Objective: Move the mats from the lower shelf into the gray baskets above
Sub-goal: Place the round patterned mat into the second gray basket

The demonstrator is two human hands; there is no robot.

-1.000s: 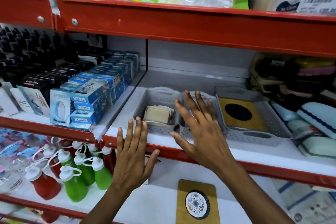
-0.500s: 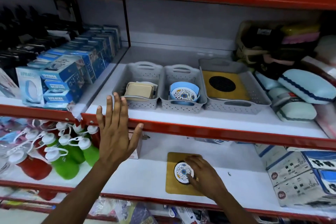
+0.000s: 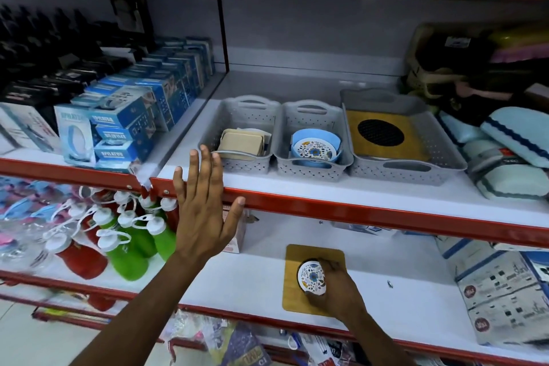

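Note:
On the lower shelf [image 3: 401, 306] lies a wooden square mat [image 3: 297, 291] with a small round floral mat [image 3: 311, 277] on top. My right hand [image 3: 332, 291] grips the round mat, tilting it up off the wooden one. My left hand [image 3: 202, 211] is spread open in front of the upper shelf's red edge [image 3: 356, 211], holding nothing. Three gray baskets stand above: the left one [image 3: 237, 140] holds tan mats, the middle one [image 3: 312, 145] holds blue and floral round mats, and the large right one [image 3: 401, 140] holds a wooden mat with a black centre.
Blue boxes [image 3: 118, 128] fill the upper shelf to the left. Red and green bottles [image 3: 124, 238] crowd the lower left. Pale blue cushions [image 3: 511, 157] lie right of the baskets, and a printed carton [image 3: 505, 291] stands at the lower right.
A second ago my right hand was up at the middle basket; it came down to the lower shelf, closed on the round floral mat and is tilting it up. My left hand stayed spread open.

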